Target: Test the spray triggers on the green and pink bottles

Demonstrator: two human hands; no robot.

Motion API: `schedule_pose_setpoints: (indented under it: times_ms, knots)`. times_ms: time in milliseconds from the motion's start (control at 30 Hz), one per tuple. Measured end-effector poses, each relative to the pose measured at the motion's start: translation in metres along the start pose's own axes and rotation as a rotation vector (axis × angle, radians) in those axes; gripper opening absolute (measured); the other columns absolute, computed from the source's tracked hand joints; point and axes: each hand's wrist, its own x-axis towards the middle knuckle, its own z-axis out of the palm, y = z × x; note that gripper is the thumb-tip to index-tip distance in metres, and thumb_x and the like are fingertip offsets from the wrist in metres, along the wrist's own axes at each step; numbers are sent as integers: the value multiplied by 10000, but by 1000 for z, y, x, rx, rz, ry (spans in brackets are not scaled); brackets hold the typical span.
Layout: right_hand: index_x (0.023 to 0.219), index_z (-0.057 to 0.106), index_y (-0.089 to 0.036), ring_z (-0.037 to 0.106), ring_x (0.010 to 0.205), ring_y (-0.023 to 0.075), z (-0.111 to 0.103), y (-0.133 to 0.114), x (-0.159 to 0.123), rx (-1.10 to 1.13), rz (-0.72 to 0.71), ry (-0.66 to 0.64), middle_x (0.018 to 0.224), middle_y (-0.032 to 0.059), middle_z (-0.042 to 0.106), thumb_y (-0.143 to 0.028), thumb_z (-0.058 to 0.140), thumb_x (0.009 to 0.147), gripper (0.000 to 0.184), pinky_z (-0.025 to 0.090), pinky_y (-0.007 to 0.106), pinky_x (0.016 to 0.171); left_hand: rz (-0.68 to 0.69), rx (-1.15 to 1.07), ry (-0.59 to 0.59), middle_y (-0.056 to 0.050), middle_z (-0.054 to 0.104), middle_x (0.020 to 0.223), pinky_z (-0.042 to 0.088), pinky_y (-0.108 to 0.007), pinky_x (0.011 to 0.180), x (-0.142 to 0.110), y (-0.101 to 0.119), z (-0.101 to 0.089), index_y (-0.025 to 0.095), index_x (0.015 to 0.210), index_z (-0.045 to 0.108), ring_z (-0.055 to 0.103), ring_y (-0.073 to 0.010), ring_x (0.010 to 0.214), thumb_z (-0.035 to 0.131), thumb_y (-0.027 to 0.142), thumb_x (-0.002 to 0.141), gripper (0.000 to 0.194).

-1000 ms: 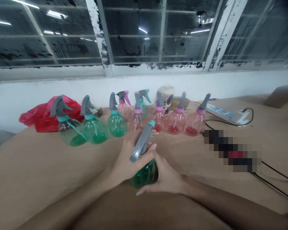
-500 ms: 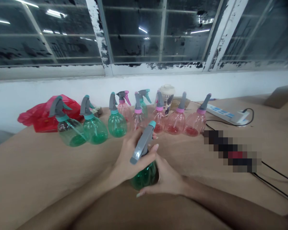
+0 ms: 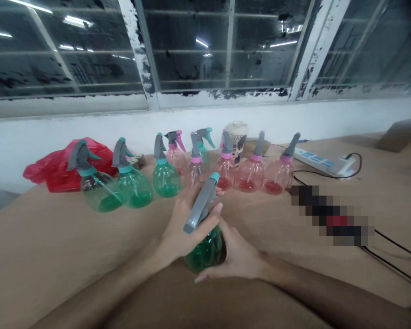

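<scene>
A person's left hand (image 3: 183, 224) grips a green bottle (image 3: 205, 256) around its neck, just under the gray sprayer (image 3: 201, 204), while the right hand (image 3: 241, 251) cups the body from the right, thumb across the near side; both hands are clamped on it, though whether its base touches the tabletop (image 3: 130, 237) cannot be told. The rounded sides could slip if the right hand's hold loosened, and a loosely seated sprayer, if it is one, might leak on a tilt. The likelier upset appears to lie straight ahead, where a pink bottle (image 3: 196, 168) stands just beyond the left hand; a forward push could topple it or jostle its neighbors. Ahead and left of the left hand, three more green bottles (image 3: 135, 189) bound the working space, but open surface runs leftward from that hand to the tabletop's far-off left edge. Right of the right hand, room extends to a pixelated dark object (image 3: 329, 214) trailing cables (image 3: 393, 260), which a wide sweep of the right forearm might snag. The near edge, under the arms, cannot be made out.
</scene>
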Motion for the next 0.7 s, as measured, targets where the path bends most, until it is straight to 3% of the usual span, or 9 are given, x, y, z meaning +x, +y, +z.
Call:
schedule_pose_setpoints:
  times_ms: [233, 433, 700]
  knots:
    - [1369, 316, -296, 527, 1174, 304, -1, 1, 0, -18, -13, 1, 1266, 78, 540, -439, 845, 531, 1001, 457, 482, 965, -17, 28, 17, -35, 647, 850, 498, -413, 814, -4, -6, 2, 238, 1054, 557, 633, -225, 847, 517, 354, 842, 246]
    - [1370, 313, -292, 522, 1179, 309, -1, 2, 0, -11, 14, -6, 1274, 79, 534, -425, 849, 530, 1005, 456, 478, 966, 0, 18, 14, -6, 621, 747, 493, -373, 701, -3, -1, 1, 231, 975, 559, 616, -198, 711, 517, 307, 823, 175]
    - [1355, 327, -249, 475, 1233, 320, -1, 3, -2, -17, 52, -8, 1310, 112, 514, -448, 851, 514, 1011, 412, 500, 1013, 33, 73, 44, -20, 641, 807, 487, -326, 687, 1, 3, 1, 205, 903, 567, 621, -183, 764, 522, 254, 819, 107]
